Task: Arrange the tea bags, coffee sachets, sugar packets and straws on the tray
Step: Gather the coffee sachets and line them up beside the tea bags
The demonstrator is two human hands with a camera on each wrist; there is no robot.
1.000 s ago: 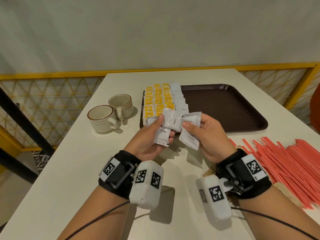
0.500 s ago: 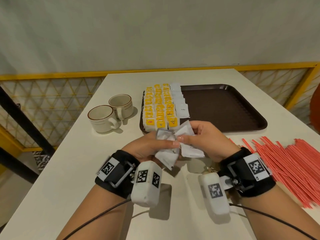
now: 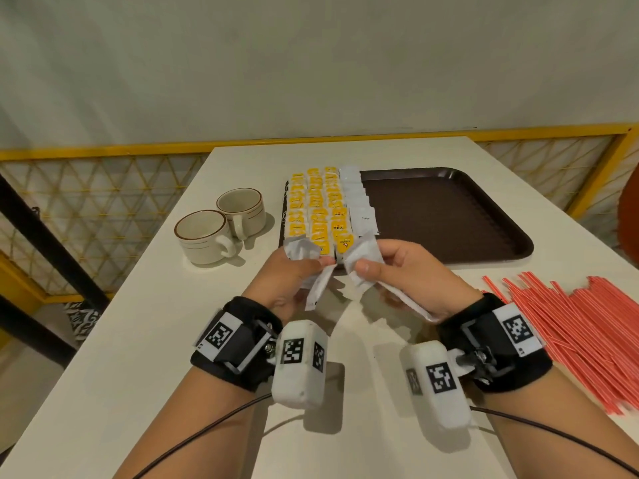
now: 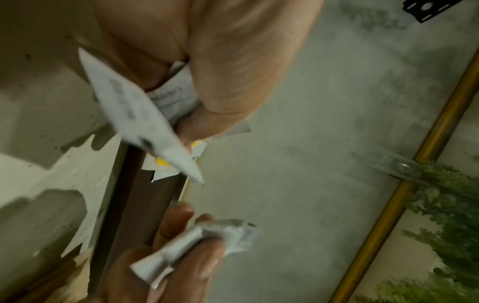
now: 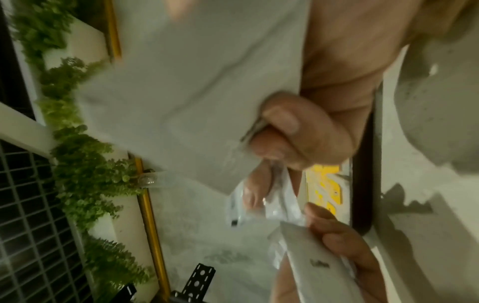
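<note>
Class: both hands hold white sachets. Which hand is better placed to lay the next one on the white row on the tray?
Probably right: the right hand is nearer the white row; the left hand is before the yellow bags.

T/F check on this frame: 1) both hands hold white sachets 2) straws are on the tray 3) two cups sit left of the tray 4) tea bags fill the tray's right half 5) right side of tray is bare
1. Left hand and right hand both hold white sachets: true.
2. Straws are on the tray: false; they lie on the table, right of the hands.
3. Two cups sit left of the tray: true.
4. Tea bags fill the tray's right half: false; they line its left edge.
5. Tray's right side is bare: true.
</note>
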